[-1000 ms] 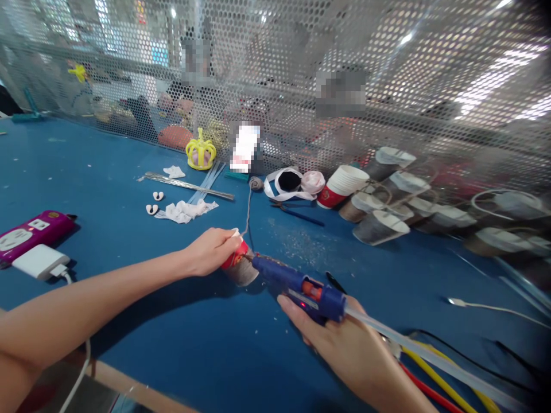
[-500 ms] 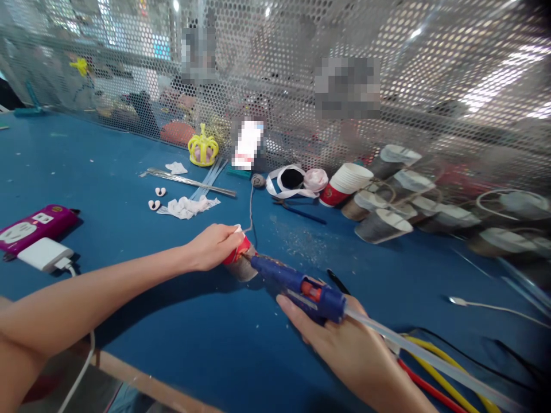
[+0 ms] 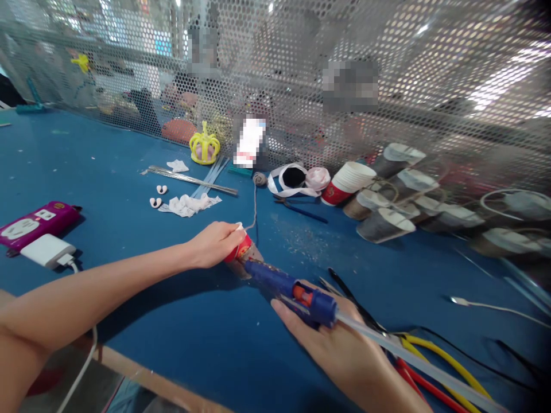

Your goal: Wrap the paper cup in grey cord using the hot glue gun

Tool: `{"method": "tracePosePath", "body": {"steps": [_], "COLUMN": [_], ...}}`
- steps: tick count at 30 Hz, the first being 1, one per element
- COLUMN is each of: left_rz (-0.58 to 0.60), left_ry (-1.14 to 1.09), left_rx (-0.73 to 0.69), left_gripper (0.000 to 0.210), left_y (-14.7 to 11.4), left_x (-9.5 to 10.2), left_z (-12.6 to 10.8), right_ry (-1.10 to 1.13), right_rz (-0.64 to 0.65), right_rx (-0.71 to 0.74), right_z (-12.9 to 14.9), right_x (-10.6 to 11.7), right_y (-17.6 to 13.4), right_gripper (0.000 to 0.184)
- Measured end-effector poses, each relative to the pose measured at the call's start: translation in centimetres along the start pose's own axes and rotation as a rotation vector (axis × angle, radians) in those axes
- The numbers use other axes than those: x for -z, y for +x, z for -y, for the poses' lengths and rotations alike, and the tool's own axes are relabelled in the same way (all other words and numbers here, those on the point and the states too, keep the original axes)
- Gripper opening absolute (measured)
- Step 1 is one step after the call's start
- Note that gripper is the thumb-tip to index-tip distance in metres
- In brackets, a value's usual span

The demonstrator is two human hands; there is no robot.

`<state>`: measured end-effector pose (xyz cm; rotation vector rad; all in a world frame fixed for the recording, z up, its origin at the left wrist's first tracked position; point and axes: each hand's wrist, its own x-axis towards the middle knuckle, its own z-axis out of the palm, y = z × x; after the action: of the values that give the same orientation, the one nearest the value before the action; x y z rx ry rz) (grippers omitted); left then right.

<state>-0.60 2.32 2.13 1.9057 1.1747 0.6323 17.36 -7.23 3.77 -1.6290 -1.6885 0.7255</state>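
My left hand [image 3: 217,244] is wrapped round a red paper cup [image 3: 244,244] tilted over the blue table, its lower part covered in greyish cord. In my right hand [image 3: 322,338] is a blue glue gun [image 3: 279,281], its nozzle up against the cup's side; whether it touches cannot be made out. A long clear glue stick [image 3: 387,344] sticks out of the gun's back. Grey yarn [image 3: 255,206] runs from the cup to a small ball [image 3: 259,179] farther back. Beyond my right hand lie scissors or pliers with red and yellow handles [image 3: 443,350].
At the back right stand stacked paper cups [image 3: 350,180] and several cord-wrapped cups [image 3: 385,225]. Pliers [image 3: 301,210], ribbon [image 3: 278,180], a phone [image 3: 249,143] and a yellow crown [image 3: 205,146] line the mesh screen [image 3: 275,86]. A power strip [image 3: 43,221] and white charger [image 3: 48,250] lie left.
The glue gun and my right hand have shifted slightly left, with the nozzle moving along the cup's side. More of the tool with red and yellow handles shows. My left hand keeps its hold.
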Motion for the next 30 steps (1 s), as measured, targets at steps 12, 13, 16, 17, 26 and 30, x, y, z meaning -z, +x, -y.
{"method": "tracePosePath", "body": {"steps": [12,13,16,17,26,30], "left_rz": [0.028,0.026,0.021,0.021,0.026,0.027], "left_ry": [0.012,0.018,0.028,0.029,0.040,0.065], "left_rx": [-0.050,-0.050,-0.051,-0.052,-0.052,-0.066], "left_gripper": [0.037,0.038,0.038,0.038,0.042,0.041], "left_y": [0.0,-0.1,-0.1,-0.1,-0.2,-0.3], "left_x": [0.1,0.1,0.1,0.1,0.2,0.2], "left_z": [0.2,0.2,0.3,0.3,0.1,0.0], "right_ry": [-0.005,-0.044,-0.136,-0.143,-0.103,-0.126], "right_rz": [0.143,0.151,0.162,0.161,0.189,0.193], "right_rx": [-0.115,-0.133,-0.163,-0.166,-0.176,-0.171], "right_z": [-0.2,-0.3,-0.5,-0.6,-0.8,-0.7], "right_x": [1.7,1.8,2.2,2.2,2.1,2.1], "right_y": [1.6,1.7,1.8,1.9,2.2,2.2], "right_gripper": [0.021,0.023,0.031,0.033,0.037,0.037]}}
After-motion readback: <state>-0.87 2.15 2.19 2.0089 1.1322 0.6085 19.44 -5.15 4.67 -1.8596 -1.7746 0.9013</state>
